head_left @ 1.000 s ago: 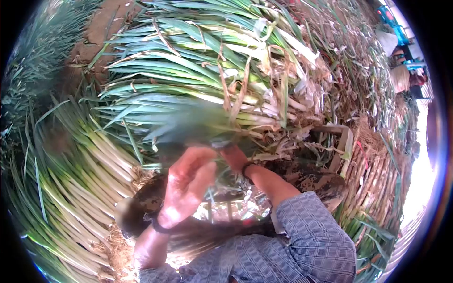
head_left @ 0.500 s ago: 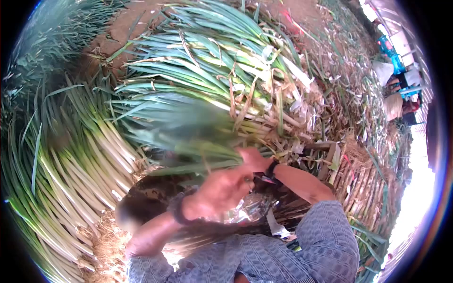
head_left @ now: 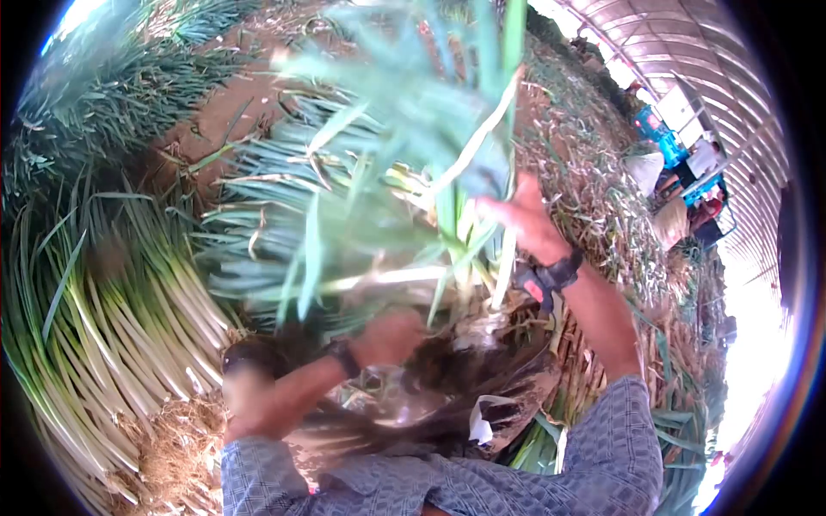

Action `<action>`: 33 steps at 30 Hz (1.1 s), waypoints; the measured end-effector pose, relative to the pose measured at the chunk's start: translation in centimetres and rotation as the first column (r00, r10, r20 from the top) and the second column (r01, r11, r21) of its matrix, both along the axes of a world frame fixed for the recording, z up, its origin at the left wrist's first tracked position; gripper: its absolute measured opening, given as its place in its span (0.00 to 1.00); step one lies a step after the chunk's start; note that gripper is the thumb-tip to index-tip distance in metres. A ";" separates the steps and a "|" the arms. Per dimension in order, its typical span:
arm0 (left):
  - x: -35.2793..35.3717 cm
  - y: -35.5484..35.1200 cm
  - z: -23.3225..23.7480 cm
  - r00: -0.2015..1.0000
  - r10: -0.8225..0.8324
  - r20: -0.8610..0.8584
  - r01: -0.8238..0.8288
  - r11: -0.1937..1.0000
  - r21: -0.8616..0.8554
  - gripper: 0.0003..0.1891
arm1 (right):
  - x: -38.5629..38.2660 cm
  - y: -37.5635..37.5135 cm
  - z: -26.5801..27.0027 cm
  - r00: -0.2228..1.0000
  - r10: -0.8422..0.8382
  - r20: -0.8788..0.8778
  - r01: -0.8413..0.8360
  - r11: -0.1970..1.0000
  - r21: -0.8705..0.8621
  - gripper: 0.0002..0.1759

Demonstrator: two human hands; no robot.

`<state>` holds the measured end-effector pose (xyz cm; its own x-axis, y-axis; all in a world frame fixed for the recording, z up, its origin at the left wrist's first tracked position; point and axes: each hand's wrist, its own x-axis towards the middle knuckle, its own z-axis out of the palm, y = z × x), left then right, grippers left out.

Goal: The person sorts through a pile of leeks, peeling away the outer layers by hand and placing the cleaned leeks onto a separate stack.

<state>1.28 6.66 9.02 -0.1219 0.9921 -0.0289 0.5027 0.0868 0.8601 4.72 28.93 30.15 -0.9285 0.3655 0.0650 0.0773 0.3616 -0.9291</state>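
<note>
My right hand (head_left: 527,222), with a dark band and a small device at its wrist, is closed around upright green onions (head_left: 469,219). Their leaves fan upward and are smeared by motion. Their pale root ends (head_left: 482,322) hang over my lap. Lower and to the left, my left hand (head_left: 389,337), also banded at the wrist, is curled with blurred fingers. It is just left of those root ends; whatever it may hold is hidden. Behind both hands a heap of untrimmed green onions (head_left: 284,181) lies on the ground.
Cleaned green onions (head_left: 120,318) lie in a row at left, roots (head_left: 176,447) toward me. More leafy onions (head_left: 77,112) are at the far left. Dry peelings (head_left: 594,181) litter the right side. A dark sheet (head_left: 516,378) covers my lap. Another person (head_left: 705,159) is in the distance.
My right hand has risen and moved right, lifting the green onions upright from lying low across the heap. My hands have separated, and the left is slightly lower. The view has shifted.
</note>
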 end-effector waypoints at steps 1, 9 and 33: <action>-0.2 1.2 -3.5 0.992 0.126 0.024 -0.128 0.965 0.227 0.09 | -1.0 0.6 1.4 0.998 -0.036 -0.058 0.041 0.996 0.079 0.28; -8.7 5.4 2.1 0.718 0.144 0.681 -0.575 0.675 0.463 0.19 | -6.6 -0.6 4.8 0.965 -0.144 -0.221 0.150 0.989 0.011 0.20; -18.4 7.4 1.2 0.233 0.286 0.929 -0.836 0.547 0.041 0.12 | -6.8 0.0 -12.9 0.982 -0.153 0.109 0.139 0.982 0.124 0.31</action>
<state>-17.13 14.03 10.23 -0.8438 0.5302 -0.0827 -0.3820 -0.4853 0.7865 -2.04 28.94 17.29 -0.8692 0.4944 0.0081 0.2436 0.4424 -0.8631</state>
